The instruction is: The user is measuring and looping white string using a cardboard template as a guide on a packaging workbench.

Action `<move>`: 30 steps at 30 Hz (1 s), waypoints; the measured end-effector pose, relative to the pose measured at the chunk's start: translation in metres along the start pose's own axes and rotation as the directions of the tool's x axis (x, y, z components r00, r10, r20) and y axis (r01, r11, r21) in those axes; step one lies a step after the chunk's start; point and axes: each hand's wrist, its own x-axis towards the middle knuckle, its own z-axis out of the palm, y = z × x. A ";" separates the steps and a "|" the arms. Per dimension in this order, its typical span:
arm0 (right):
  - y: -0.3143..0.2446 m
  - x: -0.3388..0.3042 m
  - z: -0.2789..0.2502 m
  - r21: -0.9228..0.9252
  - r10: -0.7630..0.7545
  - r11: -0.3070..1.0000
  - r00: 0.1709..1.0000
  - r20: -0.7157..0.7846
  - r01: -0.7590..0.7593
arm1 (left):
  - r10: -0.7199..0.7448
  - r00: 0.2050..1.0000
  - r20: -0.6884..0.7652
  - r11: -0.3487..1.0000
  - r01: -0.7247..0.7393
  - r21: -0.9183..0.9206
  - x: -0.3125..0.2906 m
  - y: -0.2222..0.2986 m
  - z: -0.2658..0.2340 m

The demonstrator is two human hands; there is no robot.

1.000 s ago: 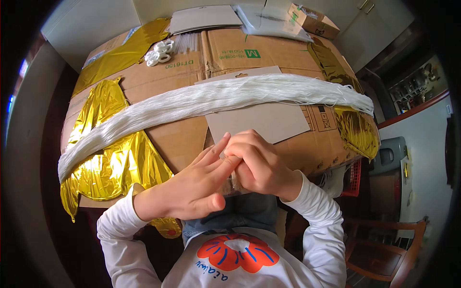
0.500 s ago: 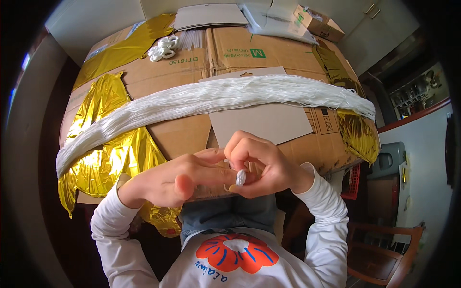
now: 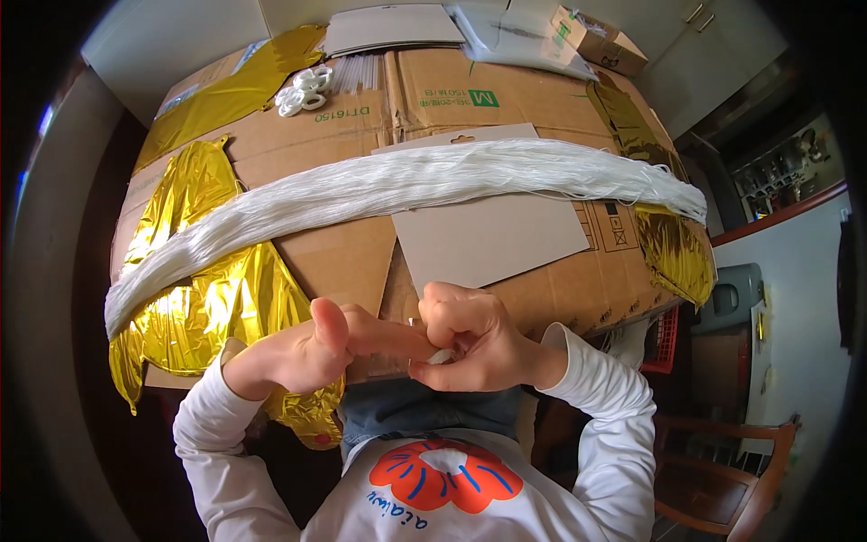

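Note:
My left hand is stretched out, its thumb raised apart from the fingers, whose tips reach against my right hand. A small white bundle of thread sits pinched in my right hand, mostly covered by its curled fingers. A bit of white shows by the left fingertips; whether thread loops around them is hidden. Beyond both hands, a long white hank of thread stretches across the cardboard-covered table. A grey card sheet lies partly beneath the hank.
Shiny gold foil hangs over the left front edge, with more gold foil at the right. White ring-shaped pieces, a stack of card, clear plastic bags and a small carton lie along the back. A wooden chair stands right.
Both hands have come slightly nearer to me. My left thumb has swung upward, and my right fingers have curled more tightly over the white bundle, hiding more of it.

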 end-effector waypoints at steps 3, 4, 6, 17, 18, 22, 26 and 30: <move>-0.007 0.005 -0.002 -0.149 -0.026 0.989 0.998 -0.056 0.017 | -0.016 0.998 -0.064 0.999 0.013 -0.045 -0.002 -0.003 0.004; -0.009 0.006 -0.003 -0.225 -0.071 0.973 0.996 -0.058 0.056 | 0.012 0.997 -0.073 0.997 -0.017 -0.069 -0.001 -0.002 0.007; -0.012 0.007 -0.004 -0.368 -0.164 0.920 0.985 -0.049 0.135 | 0.078 0.990 -0.118 0.996 -0.083 -0.036 -0.002 -0.002 0.010; 0.006 0.009 -0.004 -0.637 -0.232 0.761 0.969 -0.085 0.126 | 0.204 0.959 -0.195 0.979 -0.202 0.032 0.009 -0.004 0.021; 0.006 0.008 -0.005 -0.618 -0.242 0.774 0.966 -0.095 0.133 | 0.219 0.952 -0.212 0.976 -0.212 0.057 0.009 -0.007 0.022; 0.006 0.005 -0.006 -0.538 -0.268 0.825 0.958 -0.104 0.172 | 0.235 0.959 -0.158 0.972 -0.231 0.043 0.009 -0.013 0.019; 0.008 0.002 -0.004 -0.496 -0.280 0.845 0.955 -0.096 0.199 | 0.231 0.965 -0.127 0.973 -0.230 0.017 0.006 -0.015 0.017; 0.005 0.001 -0.008 -0.324 -0.148 0.940 0.983 -0.107 0.106 | 0.179 0.973 -0.143 0.984 -0.175 0.044 -0.002 -0.014 0.011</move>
